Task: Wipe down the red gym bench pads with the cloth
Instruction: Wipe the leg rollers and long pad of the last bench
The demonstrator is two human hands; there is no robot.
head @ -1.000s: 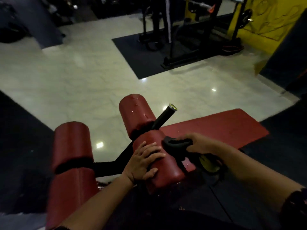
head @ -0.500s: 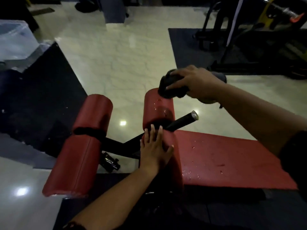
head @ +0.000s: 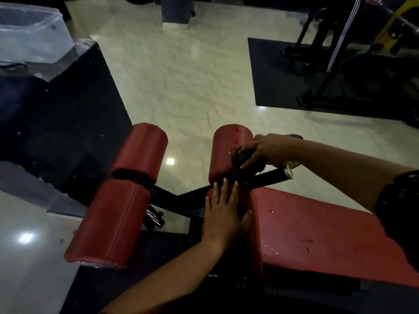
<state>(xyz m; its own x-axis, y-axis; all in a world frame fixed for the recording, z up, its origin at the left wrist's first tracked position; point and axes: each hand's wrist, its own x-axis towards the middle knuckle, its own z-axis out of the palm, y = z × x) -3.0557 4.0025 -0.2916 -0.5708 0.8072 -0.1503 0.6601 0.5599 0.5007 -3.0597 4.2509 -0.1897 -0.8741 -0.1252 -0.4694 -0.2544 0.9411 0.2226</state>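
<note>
A red gym bench fills the lower half of the view. Its flat seat pad stretches to the right, dotted with water drops. Two pairs of red roller pads stand at its end: the left pair and the right pair, whose far roller is wet. My right hand grips a dark cloth pressed against the right side of that far roller. My left hand rests flat, fingers straight, on the near right roller.
A black bar with a yellowish end cap sticks out to the right under my right hand. Pale tiled floor lies beyond. A dark mat with black and yellow gym machines is at the upper right. A clear plastic bin sits at the upper left.
My right hand with the cloth has slid down the far right roller toward the black bar. My left hand went from curled over the near roller to lying flat on it.
</note>
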